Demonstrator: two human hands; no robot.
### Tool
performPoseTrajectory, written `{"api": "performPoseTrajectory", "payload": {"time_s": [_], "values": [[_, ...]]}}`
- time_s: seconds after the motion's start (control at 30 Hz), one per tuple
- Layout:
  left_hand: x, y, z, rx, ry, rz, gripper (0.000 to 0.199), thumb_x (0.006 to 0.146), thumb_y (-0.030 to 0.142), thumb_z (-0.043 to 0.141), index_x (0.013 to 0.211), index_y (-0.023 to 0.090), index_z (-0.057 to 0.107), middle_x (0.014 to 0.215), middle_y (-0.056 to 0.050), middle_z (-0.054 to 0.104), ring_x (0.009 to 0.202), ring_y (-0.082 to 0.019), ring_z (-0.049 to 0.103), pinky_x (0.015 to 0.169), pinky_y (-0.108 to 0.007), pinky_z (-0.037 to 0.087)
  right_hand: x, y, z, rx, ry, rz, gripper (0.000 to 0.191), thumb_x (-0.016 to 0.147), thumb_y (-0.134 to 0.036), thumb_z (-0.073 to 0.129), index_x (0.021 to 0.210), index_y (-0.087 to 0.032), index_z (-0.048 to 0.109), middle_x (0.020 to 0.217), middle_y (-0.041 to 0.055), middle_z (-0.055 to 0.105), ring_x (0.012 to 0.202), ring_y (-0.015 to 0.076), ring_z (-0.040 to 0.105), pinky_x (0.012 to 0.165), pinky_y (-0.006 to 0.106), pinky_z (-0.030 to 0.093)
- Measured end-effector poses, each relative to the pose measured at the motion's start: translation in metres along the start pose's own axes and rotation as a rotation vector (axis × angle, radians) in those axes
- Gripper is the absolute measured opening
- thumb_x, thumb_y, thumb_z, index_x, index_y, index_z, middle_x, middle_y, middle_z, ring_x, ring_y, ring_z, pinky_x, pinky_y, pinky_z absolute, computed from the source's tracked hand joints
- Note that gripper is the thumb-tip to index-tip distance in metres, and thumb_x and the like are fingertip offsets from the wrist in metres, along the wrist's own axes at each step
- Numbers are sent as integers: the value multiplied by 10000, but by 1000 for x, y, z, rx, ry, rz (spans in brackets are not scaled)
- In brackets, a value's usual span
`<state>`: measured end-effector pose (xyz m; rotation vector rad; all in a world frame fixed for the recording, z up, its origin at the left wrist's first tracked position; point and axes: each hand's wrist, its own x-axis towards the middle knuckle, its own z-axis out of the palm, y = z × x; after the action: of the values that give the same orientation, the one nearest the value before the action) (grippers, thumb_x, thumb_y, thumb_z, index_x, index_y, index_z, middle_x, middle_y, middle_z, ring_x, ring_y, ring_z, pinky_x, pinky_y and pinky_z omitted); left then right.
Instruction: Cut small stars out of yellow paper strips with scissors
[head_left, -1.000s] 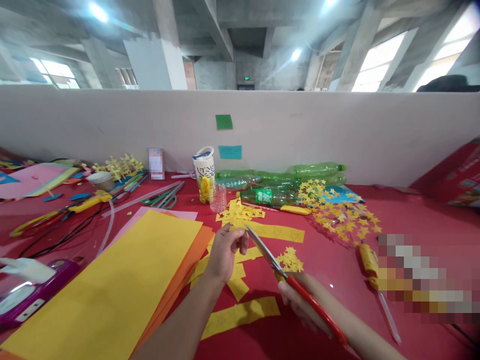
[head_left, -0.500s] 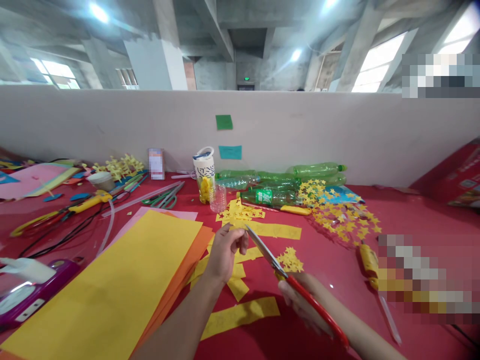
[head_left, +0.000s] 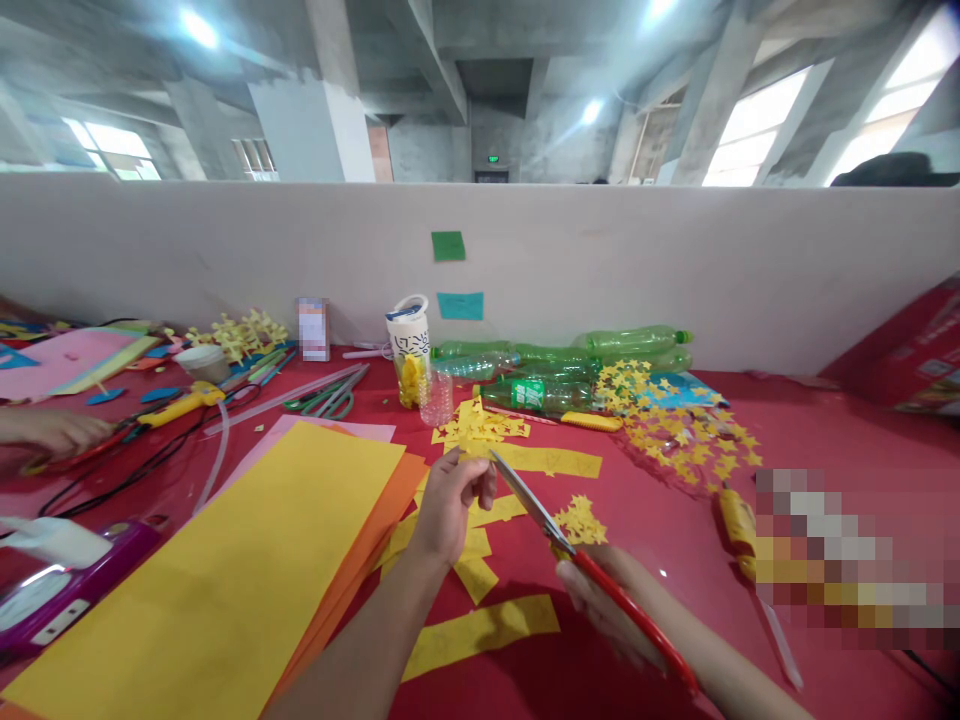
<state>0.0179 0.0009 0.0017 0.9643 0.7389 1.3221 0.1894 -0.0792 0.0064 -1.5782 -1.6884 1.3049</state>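
My left hand (head_left: 450, 500) is closed, pinching a small piece of yellow paper (head_left: 474, 448) between thumb and fingers. From the right, the blades of red-handled scissors (head_left: 529, 500) reach up to that paper, their tips at its edge. My right hand (head_left: 600, 595) is closed around the scissors' handles. Beside the blades lies a small heap of yellow paper stars (head_left: 581, 520). Around my left hand are yellow paper strips (head_left: 555, 460), with another strip (head_left: 484, 632) nearer me. Behind it are strips with star-shaped holes (head_left: 487, 425).
At left lie a stack of yellow sheets (head_left: 225, 560), a purple power strip (head_left: 90, 580) and a yellow glue gun (head_left: 180, 405), near another person's hand (head_left: 67, 437). Green bottles (head_left: 555, 395), a tumbler (head_left: 409, 335) and scattered stars (head_left: 675, 430) stand or lie at the back.
Another person's hand has come in at the left edge, onto the red and yellow tool there. My hands and the scissors have hardly moved.
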Motion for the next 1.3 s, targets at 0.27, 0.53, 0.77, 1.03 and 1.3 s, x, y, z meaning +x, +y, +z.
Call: {"api": "performPoseTrajectory", "payload": {"time_s": [0.27, 0.53, 0.77, 1.03, 1.3], "values": [[1, 2, 0, 65, 23, 26, 202, 734, 251, 516, 564, 144, 529, 494, 8, 536, 421, -79, 437, 446, -224, 324, -2, -5, -5, 22, -45, 37, 512, 749, -669, 390, 560, -195, 347, 419, -69, 327, 328, 37, 287, 328, 177, 200], [1, -2, -1, 102, -54, 38, 195, 753, 229, 513, 592, 131, 561, 498, 11, 505, 438, -79, 429, 445, -219, 327, 1, 3, -5, 58, -45, 98, 477, 753, -639, 420, 595, -192, 370, 398, -89, 317, 291, 34, 283, 289, 153, 222], [-1, -2, 0, 91, -76, 53, 245, 782, 240, 484, 571, 133, 548, 483, 11, 489, 437, -82, 427, 440, -221, 324, 0, 3, -8, 65, -70, 66, 498, 750, -660, 402, 598, -186, 397, 394, -90, 331, 282, 31, 297, 294, 149, 229], [2, -3, -7, 136, -40, 32, 240, 760, 240, 522, 553, 123, 555, 470, 19, 489, 408, -65, 415, 397, -198, 298, 0, 4, -9, 21, -74, 80, 530, 724, -695, 398, 583, -184, 386, 414, -86, 330, 297, 25, 284, 286, 145, 233], [4, -6, -9, 142, -50, 32, 252, 766, 223, 510, 540, 117, 550, 462, 16, 494, 398, -65, 421, 390, -194, 300, -2, 3, -10, -13, -55, 95, 536, 726, -696, 389, 582, -180, 403, 422, -74, 353, 295, 33, 324, 283, 144, 269]]}}
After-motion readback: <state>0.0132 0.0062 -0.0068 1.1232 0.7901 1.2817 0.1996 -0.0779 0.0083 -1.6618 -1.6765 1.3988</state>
